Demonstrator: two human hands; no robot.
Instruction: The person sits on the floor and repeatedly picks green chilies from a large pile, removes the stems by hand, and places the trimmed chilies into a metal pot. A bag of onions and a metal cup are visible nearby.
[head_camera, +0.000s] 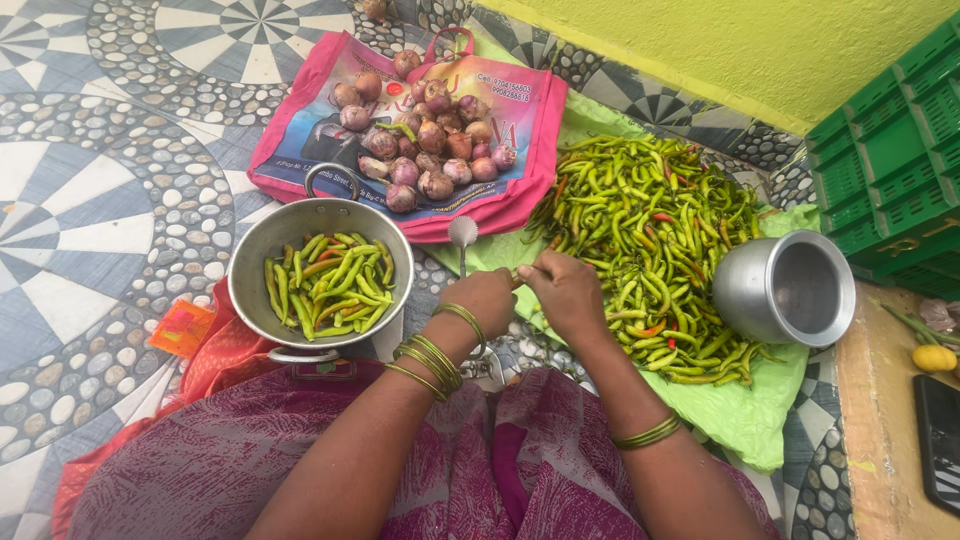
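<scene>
My left hand (487, 297) and my right hand (566, 292) meet in front of me, both pinching one green chilli (519, 271) between their fingertips. Several bangles ring both wrists. Just beyond the hands stands an upright metal blade (462, 233) with a rounded top. A large heap of green chillies (650, 240), with a few red ones, lies on a green cloth (760, 410) to the right. To the left sits a steel pan (262, 243) with handles, holding several trimmed chillies (330, 285).
A pink bag (515, 205) lying flat carries a pile of red onions (425, 140). A steel pot (785, 287) lies tipped on its side at the right. Green plastic crates (895, 150) stand at the far right, near a yellow wall. The floor is patterned tile.
</scene>
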